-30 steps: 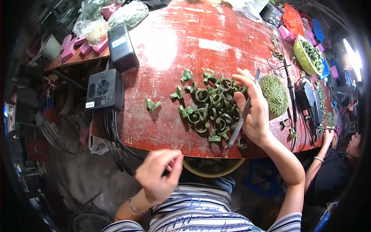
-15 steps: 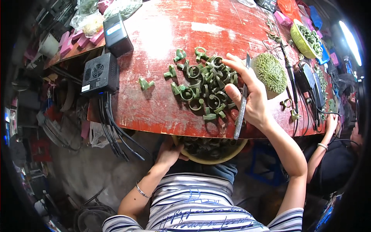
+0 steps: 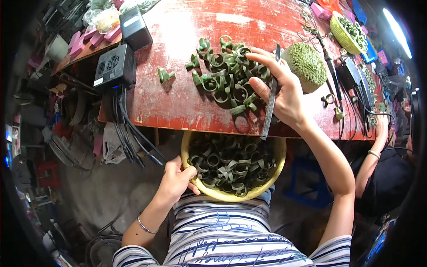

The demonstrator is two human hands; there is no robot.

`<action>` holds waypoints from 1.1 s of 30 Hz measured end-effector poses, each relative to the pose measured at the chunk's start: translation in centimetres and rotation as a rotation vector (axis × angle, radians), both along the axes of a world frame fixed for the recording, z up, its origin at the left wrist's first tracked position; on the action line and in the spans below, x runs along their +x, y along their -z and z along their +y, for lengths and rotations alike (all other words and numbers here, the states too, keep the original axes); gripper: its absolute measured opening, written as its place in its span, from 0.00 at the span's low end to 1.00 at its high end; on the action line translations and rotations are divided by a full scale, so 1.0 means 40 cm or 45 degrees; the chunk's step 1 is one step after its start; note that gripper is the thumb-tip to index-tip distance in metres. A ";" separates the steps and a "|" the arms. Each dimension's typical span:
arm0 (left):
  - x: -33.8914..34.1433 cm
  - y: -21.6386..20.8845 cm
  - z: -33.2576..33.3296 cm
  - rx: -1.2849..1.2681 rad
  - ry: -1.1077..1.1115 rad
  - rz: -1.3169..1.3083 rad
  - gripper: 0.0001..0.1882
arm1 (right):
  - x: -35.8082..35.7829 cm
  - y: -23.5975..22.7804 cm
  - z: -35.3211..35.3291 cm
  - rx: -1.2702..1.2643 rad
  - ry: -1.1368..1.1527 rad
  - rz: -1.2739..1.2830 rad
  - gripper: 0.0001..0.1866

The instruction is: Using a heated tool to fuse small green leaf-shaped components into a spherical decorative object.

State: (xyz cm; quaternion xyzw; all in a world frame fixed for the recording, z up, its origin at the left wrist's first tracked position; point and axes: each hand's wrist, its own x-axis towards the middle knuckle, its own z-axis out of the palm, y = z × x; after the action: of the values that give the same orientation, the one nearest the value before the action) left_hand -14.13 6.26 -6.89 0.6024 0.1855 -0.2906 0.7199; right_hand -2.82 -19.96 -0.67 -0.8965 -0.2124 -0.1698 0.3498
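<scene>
On the left side of a yellow basin [image 3: 243,196], my left hand [image 3: 174,180] is closed around the rim. Dark green rings [image 3: 238,167] fill the basin, which sits at my lap and partly under the table edge. My right hand [image 3: 288,95] holds a flat grey file [image 3: 268,113] between thumb and palm, its other fingers stretched out. Those fingers are at the right side of a heap of green rings [image 3: 229,82] on the red table [image 3: 178,100]. One loose ring piece [image 3: 165,74] lies left of the heap.
Right of my hand stands a round block with a rough green top [image 3: 307,66]. Black boxes with cables [image 3: 114,66] stand at the table's left edge. A yellow-green basket [image 3: 344,38] is at the far right. Another person's hand [image 3: 381,122] rests at the right edge.
The basin has come out from under the table toward me, with my left hand on its rim, showing more rings. My right hand stays by the heap with the file. The view has shifted slightly.
</scene>
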 end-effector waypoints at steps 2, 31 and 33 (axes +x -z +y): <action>0.001 -0.008 0.016 -0.021 0.014 -0.037 0.09 | -0.017 0.005 0.003 0.047 -0.022 0.007 0.20; 0.003 -0.010 0.046 -0.003 -0.033 -0.073 0.13 | -0.160 -0.017 0.057 0.167 -0.730 -0.065 0.17; 0.008 -0.009 0.055 -0.009 -0.017 -0.062 0.12 | -0.079 -0.040 0.046 0.141 -0.547 -0.121 0.12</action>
State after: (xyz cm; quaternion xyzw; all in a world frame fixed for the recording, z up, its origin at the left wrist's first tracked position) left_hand -13.81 8.45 -6.52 0.6054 0.1709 -0.2716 0.7283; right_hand -5.98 -18.11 0.91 -0.8010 -0.4050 -0.1451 0.4162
